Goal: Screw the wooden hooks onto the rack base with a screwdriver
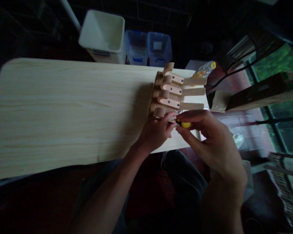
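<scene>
Right hand (210, 143): thumb and fingers pinching a yellow-handled screwdriver (183, 124). Left hand (155, 134): fingers curled, gripping the near end of a wooden slatted assembly (169, 94), three rows of screwed strips, lying near the right end of the pale wood surface (63, 110). Beyond: clear bottle (205, 70) with yellow cap, white bin (102, 34), two blue-trimmed plastic tubs (136, 48).
</scene>
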Demonstrator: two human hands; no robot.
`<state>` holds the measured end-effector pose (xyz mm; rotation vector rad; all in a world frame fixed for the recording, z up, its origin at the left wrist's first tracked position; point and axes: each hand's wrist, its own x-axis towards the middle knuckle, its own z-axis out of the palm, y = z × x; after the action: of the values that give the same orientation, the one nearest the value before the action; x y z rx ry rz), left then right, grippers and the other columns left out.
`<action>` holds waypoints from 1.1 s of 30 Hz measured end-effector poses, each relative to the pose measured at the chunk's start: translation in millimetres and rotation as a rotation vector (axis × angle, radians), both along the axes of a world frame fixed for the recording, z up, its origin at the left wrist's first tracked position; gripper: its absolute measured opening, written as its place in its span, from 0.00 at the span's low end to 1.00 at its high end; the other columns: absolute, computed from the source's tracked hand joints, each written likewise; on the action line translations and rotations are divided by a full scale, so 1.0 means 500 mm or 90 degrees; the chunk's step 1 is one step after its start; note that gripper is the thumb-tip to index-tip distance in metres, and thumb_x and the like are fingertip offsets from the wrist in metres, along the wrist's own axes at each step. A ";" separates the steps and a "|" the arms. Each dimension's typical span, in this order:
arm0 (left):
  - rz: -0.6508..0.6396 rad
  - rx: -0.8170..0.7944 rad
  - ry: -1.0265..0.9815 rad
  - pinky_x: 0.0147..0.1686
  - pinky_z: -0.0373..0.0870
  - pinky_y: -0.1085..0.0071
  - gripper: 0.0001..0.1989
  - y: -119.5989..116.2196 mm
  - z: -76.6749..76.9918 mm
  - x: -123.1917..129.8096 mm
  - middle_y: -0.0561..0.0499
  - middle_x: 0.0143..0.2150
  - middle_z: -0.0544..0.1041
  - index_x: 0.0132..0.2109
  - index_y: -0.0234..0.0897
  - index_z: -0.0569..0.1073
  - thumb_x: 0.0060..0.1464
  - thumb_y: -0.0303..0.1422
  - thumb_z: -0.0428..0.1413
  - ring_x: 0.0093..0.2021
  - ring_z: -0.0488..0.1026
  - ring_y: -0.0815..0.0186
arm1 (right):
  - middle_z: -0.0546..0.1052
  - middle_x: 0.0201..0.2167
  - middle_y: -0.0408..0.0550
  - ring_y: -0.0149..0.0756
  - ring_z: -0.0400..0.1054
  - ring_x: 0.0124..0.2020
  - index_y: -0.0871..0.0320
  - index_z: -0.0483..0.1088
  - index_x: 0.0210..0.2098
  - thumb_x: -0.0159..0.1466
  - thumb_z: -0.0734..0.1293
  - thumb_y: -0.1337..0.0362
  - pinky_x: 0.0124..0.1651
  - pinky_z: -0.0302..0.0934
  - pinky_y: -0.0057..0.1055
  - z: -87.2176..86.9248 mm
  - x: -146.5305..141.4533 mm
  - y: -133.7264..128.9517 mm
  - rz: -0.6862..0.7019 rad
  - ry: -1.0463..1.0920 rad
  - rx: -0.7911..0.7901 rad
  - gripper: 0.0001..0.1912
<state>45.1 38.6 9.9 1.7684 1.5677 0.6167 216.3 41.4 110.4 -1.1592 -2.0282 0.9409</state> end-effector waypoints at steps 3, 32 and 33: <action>0.003 0.020 -0.009 0.43 0.79 0.67 0.22 -0.001 -0.004 -0.001 0.54 0.31 0.85 0.70 0.42 0.71 0.73 0.37 0.54 0.44 0.88 0.58 | 0.83 0.55 0.49 0.39 0.82 0.50 0.49 0.77 0.54 0.72 0.73 0.61 0.51 0.80 0.36 0.011 0.005 -0.006 0.028 -0.022 -0.015 0.11; -0.004 -0.038 -0.039 0.42 0.78 0.69 0.21 0.001 -0.004 -0.001 0.57 0.29 0.85 0.69 0.45 0.70 0.74 0.39 0.53 0.41 0.88 0.62 | 0.82 0.42 0.44 0.38 0.80 0.39 0.49 0.76 0.47 0.65 0.79 0.58 0.37 0.76 0.35 -0.017 0.022 0.006 -0.099 0.024 -0.008 0.13; -0.005 -0.038 -0.037 0.43 0.78 0.69 0.21 0.001 -0.003 -0.002 0.57 0.29 0.85 0.70 0.46 0.69 0.74 0.40 0.54 0.42 0.88 0.61 | 0.81 0.44 0.45 0.38 0.80 0.41 0.48 0.77 0.48 0.67 0.78 0.58 0.40 0.77 0.36 -0.013 0.017 0.007 -0.085 0.022 0.004 0.12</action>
<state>44.1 39.3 8.5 1.6968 1.5230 0.6059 224.8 44.9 103.6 -1.2490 -1.8996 0.8816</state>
